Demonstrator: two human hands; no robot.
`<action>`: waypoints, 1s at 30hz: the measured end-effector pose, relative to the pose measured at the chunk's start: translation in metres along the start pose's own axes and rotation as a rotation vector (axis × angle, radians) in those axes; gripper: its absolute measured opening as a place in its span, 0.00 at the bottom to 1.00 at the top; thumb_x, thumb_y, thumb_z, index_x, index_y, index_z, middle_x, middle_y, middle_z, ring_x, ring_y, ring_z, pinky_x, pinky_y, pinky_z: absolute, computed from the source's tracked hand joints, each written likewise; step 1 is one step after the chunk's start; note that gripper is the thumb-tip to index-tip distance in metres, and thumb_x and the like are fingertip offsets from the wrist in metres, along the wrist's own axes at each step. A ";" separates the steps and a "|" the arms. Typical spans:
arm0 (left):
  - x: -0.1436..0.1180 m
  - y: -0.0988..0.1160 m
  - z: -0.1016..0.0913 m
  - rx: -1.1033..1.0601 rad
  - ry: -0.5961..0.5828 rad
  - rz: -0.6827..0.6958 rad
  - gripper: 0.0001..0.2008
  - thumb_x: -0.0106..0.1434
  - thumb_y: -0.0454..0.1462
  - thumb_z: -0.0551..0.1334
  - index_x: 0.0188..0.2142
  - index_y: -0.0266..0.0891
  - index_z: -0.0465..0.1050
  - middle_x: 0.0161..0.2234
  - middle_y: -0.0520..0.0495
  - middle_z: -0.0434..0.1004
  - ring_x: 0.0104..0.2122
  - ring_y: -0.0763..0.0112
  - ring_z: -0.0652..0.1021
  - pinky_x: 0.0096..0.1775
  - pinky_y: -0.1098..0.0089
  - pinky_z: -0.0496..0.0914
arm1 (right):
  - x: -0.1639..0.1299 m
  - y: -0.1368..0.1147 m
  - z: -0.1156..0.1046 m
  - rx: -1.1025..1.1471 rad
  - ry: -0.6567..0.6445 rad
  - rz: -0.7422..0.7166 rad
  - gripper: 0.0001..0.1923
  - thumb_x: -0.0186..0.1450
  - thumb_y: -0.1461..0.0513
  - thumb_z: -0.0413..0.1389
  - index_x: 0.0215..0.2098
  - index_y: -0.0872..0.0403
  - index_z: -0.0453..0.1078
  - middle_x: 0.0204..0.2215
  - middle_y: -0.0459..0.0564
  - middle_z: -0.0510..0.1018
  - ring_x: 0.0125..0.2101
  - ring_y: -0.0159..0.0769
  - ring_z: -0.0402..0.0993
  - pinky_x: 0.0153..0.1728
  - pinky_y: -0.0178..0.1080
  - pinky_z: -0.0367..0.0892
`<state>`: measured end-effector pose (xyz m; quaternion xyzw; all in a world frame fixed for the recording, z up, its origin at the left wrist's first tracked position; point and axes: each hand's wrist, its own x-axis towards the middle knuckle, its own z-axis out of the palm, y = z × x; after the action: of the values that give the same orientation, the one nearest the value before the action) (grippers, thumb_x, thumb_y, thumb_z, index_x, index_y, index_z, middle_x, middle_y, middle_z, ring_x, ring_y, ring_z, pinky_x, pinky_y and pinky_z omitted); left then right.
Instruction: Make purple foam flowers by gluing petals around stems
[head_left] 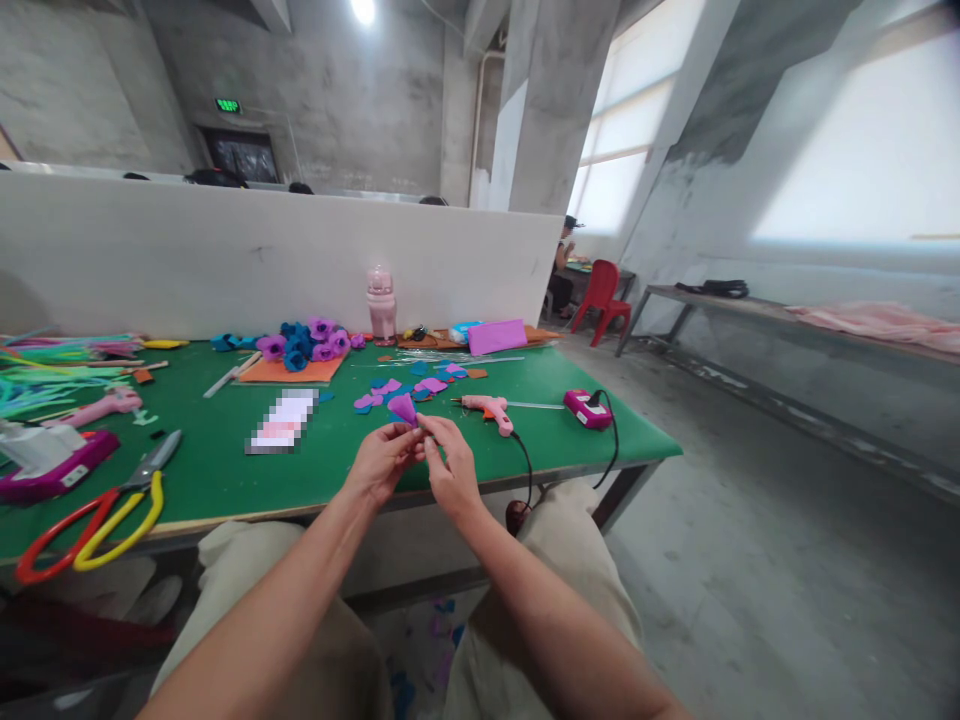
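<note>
Between my two hands, just above the front of the green table [217, 480], is a small purple paper flower [403, 407]. My left hand [384, 460] is closed round its lower end. The fingers of my right hand [448, 460] pinch it from the other side, and the fingertips hide its base. Behind the flower lie loose purple and blue petal pieces [430, 385]. A pink glue gun [489, 410] rests on the table to the right of my right hand.
Finished purple and blue flowers [298, 345] lie on an orange sheet. Large scissors [120, 500] overhang the left front edge. A magenta power block [588, 409] with a black cable sits at right. A pink bottle [382, 308] stands by the white partition [285, 250]. A person sits beyond.
</note>
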<state>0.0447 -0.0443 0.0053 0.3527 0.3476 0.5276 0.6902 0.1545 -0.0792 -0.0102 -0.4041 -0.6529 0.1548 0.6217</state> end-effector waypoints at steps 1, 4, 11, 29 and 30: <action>0.000 0.000 0.000 0.004 0.002 -0.001 0.14 0.41 0.31 0.72 0.24 0.33 0.68 0.17 0.54 0.72 0.17 0.80 0.73 0.24 0.79 0.70 | 0.000 -0.001 0.000 -0.036 -0.010 -0.010 0.20 0.64 0.66 0.44 0.51 0.52 0.69 0.45 0.54 0.72 0.47 0.38 0.68 0.50 0.41 0.63; -0.001 0.001 0.001 0.012 0.001 -0.003 0.14 0.40 0.31 0.72 0.22 0.33 0.68 0.16 0.55 0.70 0.17 0.80 0.71 0.23 0.79 0.69 | -0.001 -0.001 -0.002 -0.141 -0.043 -0.030 0.21 0.64 0.66 0.44 0.53 0.54 0.68 0.46 0.55 0.72 0.48 0.39 0.66 0.51 0.41 0.62; -0.001 0.001 0.001 0.050 0.027 0.004 0.14 0.39 0.31 0.73 0.22 0.33 0.69 0.15 0.56 0.68 0.16 0.82 0.70 0.21 0.80 0.67 | -0.004 -0.006 -0.005 -0.434 -0.157 -0.117 0.25 0.63 0.65 0.46 0.58 0.58 0.61 0.53 0.60 0.67 0.52 0.48 0.61 0.52 0.50 0.57; -0.005 0.000 0.003 0.156 -0.046 0.012 0.17 0.39 0.35 0.73 0.24 0.33 0.68 0.21 0.50 0.75 0.18 0.78 0.73 0.21 0.77 0.71 | 0.022 0.015 -0.031 0.145 0.002 0.329 0.18 0.62 0.50 0.51 0.29 0.54 0.75 0.26 0.49 0.79 0.30 0.37 0.74 0.35 0.39 0.68; -0.005 -0.001 0.003 0.167 -0.053 0.019 0.17 0.38 0.35 0.73 0.24 0.33 0.68 0.20 0.51 0.74 0.18 0.78 0.72 0.21 0.77 0.71 | 0.020 0.014 -0.029 0.136 -0.041 0.322 0.16 0.59 0.50 0.54 0.32 0.54 0.75 0.28 0.49 0.79 0.31 0.37 0.75 0.36 0.39 0.69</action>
<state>0.0471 -0.0501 0.0067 0.4261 0.3688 0.4937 0.6623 0.1883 -0.0648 -0.0009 -0.4574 -0.5803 0.3044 0.6011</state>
